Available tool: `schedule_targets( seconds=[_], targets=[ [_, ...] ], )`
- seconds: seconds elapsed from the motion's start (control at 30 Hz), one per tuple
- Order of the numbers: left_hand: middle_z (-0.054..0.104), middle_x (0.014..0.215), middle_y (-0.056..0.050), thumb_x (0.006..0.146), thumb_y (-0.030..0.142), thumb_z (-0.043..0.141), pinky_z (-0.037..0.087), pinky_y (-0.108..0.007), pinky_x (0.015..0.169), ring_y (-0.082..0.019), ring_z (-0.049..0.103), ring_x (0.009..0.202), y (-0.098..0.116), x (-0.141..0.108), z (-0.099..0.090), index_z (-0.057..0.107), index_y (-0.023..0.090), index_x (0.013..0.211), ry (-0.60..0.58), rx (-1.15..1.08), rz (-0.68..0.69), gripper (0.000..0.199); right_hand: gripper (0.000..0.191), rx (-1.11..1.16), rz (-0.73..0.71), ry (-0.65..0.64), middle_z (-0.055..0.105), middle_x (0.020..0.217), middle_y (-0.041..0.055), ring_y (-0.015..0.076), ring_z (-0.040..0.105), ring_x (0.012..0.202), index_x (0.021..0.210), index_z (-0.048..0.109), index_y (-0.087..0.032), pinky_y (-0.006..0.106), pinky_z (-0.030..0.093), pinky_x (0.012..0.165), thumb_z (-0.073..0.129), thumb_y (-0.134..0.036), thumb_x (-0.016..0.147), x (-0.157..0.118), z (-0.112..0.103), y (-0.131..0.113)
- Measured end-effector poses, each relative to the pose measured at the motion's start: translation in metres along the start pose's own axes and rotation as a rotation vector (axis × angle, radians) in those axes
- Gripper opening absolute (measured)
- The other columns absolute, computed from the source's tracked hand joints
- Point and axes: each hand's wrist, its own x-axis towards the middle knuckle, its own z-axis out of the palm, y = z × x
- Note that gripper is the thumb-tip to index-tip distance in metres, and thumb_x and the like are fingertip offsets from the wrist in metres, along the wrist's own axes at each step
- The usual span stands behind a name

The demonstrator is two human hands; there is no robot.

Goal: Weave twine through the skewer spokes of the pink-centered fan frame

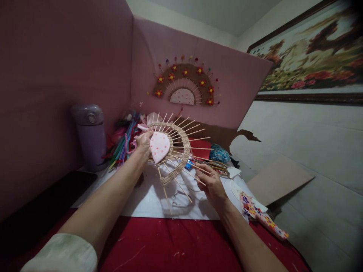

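My left hand [144, 142] is closed on the edge of a half-round stick weaving, whose white centre with pink dots [160, 146] faces me. Thin wooden sticks [197, 132] fan out from that centre, and a band of brown twine [185, 145] is woven across them in an arc. On the weaving's right side my right hand [209, 181] has its fingers closed around the outer end of a lower stick. The weaving is held tilted above the white tabletop [170, 206]. Some of my right fingertips are hidden behind the sticks.
A purple bottle [90, 138] stands left, beside colourful pipe cleaners [124, 145]. Scissors [221, 166] and blue yarn [220, 153] lie behind my right hand. Flowered material [263, 217] lies right. A finished-looking half-round piece [185, 71] is on the pink panel [235, 83]. Red cloth [170, 245] covers the front.
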Motion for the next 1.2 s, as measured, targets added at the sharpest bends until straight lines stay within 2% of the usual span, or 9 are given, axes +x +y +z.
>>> schedule_targets(
  seconds=[0.1,0.23,0.43,0.53,0.67,0.77,0.87,1.03,1.2],
  targets=[
    [0.056,0.051,0.0,0.059,0.01,0.071,0.047,-0.025,0.051,-0.011,0.053,0.047,0.001,0.004,-0.003,0.053,0.014,0.053,-0.016,0.0,0.049,0.02,0.019,0.034,-0.072,0.007,0.033,0.048,-0.0078,0.004,0.018,0.041,0.084,0.064,-0.015,0.02,0.008,0.04,0.063,-0.024,0.067,0.001,-0.004,-0.001],
    [0.055,0.049,0.002,0.058,0.008,0.069,0.044,-0.026,0.052,-0.01,0.051,0.046,0.003,0.005,-0.004,0.053,0.012,0.053,-0.019,-0.007,0.09,0.018,0.018,0.062,-0.152,0.016,0.033,0.048,-0.0068,0.0046,0.017,0.043,0.081,0.067,-0.013,0.021,0.009,0.041,0.059,-0.019,0.066,0.001,-0.009,0.0],
    [0.054,0.048,0.001,0.058,0.007,0.066,0.043,-0.026,0.052,-0.01,0.05,0.046,0.008,0.004,-0.005,0.051,0.012,0.053,-0.036,-0.02,0.095,0.017,0.019,0.069,-0.211,0.07,0.032,0.046,-0.007,0.0049,0.017,0.042,0.082,0.067,-0.014,0.021,0.01,0.041,0.056,-0.024,0.071,0.002,-0.013,0.002],
    [0.053,0.047,0.002,0.055,0.008,0.067,0.041,-0.025,0.05,-0.009,0.048,0.044,0.009,0.005,-0.006,0.051,0.013,0.052,-0.039,-0.013,0.13,0.017,0.017,-0.048,-0.295,0.158,0.035,0.046,-0.0064,0.0055,0.022,0.042,0.08,0.067,-0.014,0.021,0.014,0.04,0.058,-0.026,0.073,0.001,-0.013,0.002],
    [0.051,0.047,0.004,0.053,0.01,0.067,0.039,-0.023,0.048,-0.008,0.045,0.043,0.007,0.009,-0.008,0.052,0.013,0.052,-0.046,0.013,0.204,0.016,0.013,-0.341,-0.444,0.292,0.049,0.056,-0.0029,0.0079,0.038,0.05,0.077,0.066,-0.016,0.021,0.028,0.046,0.062,-0.028,0.074,-0.002,-0.011,0.003],
    [0.049,0.046,0.005,0.052,0.009,0.065,0.039,-0.022,0.049,-0.008,0.045,0.044,0.006,0.01,-0.008,0.051,0.013,0.052,-0.039,0.023,0.237,0.015,0.014,-0.557,-0.536,0.299,0.056,0.062,-0.0002,0.0106,0.045,0.056,0.074,0.064,-0.016,0.023,0.035,0.051,0.063,-0.029,0.075,-0.006,-0.008,0.003],
    [0.049,0.046,0.005,0.051,0.011,0.067,0.039,-0.022,0.049,-0.008,0.045,0.044,0.007,0.008,-0.007,0.05,0.014,0.051,-0.044,0.01,0.236,0.017,0.013,-0.705,-0.606,0.282,0.058,0.062,0.0004,0.011,0.046,0.055,0.074,0.065,-0.016,0.023,0.037,0.052,0.062,-0.028,0.076,-0.01,-0.007,0.002],
    [0.051,0.049,0.003,0.052,0.01,0.067,0.041,-0.024,0.05,-0.009,0.047,0.045,0.008,0.007,-0.005,0.048,0.014,0.051,-0.011,-0.006,0.205,0.019,0.013,-0.753,-0.723,0.4,0.059,0.062,-0.0001,0.0104,0.048,0.054,0.075,0.065,-0.016,0.023,0.038,0.051,0.061,-0.027,0.079,-0.012,-0.006,-0.002],
    [0.051,0.049,0.003,0.054,0.008,0.061,0.041,-0.024,0.048,-0.01,0.048,0.044,0.007,0.011,-0.007,0.049,0.015,0.053,0.004,0.002,0.217,0.014,0.012,-0.683,-0.711,0.439,0.054,0.058,-0.0026,0.0099,0.047,0.051,0.08,0.063,-0.017,0.022,0.037,0.049,0.058,-0.028,0.082,-0.011,-0.007,0.0]
  ],
)
